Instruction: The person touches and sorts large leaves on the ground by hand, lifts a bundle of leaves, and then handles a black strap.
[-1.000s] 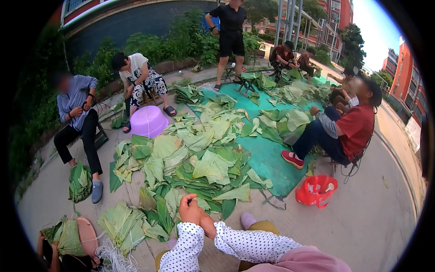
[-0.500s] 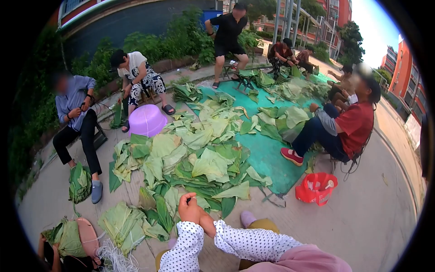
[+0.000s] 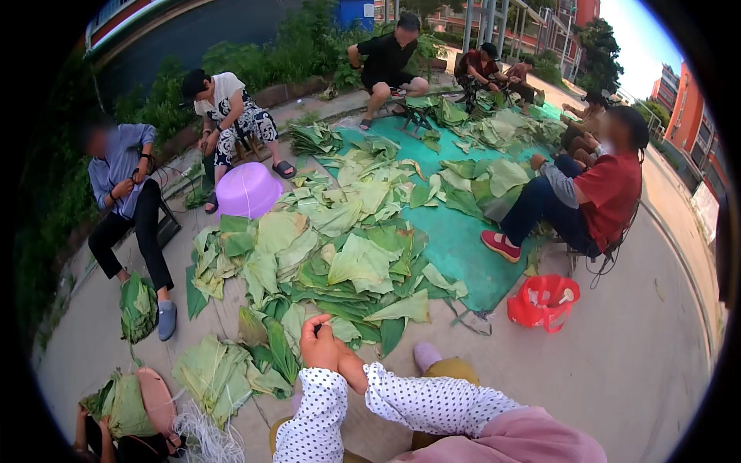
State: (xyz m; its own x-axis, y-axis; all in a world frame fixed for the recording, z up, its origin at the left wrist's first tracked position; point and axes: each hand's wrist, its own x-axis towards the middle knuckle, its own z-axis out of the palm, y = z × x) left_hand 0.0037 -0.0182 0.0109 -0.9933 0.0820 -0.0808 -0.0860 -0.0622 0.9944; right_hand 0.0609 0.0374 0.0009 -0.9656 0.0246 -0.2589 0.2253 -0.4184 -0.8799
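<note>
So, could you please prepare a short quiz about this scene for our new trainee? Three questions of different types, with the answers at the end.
1. Multiple choice: the red bag stands on
A) the green sheet
B) the bare pavement
C) a stool

2. True or false: the person's left hand and right hand are close together.

3. Fill in the missing word: between these hands and the purple tub lie many green ____.

Key: 1. B; 2. True; 3. leaves
</note>
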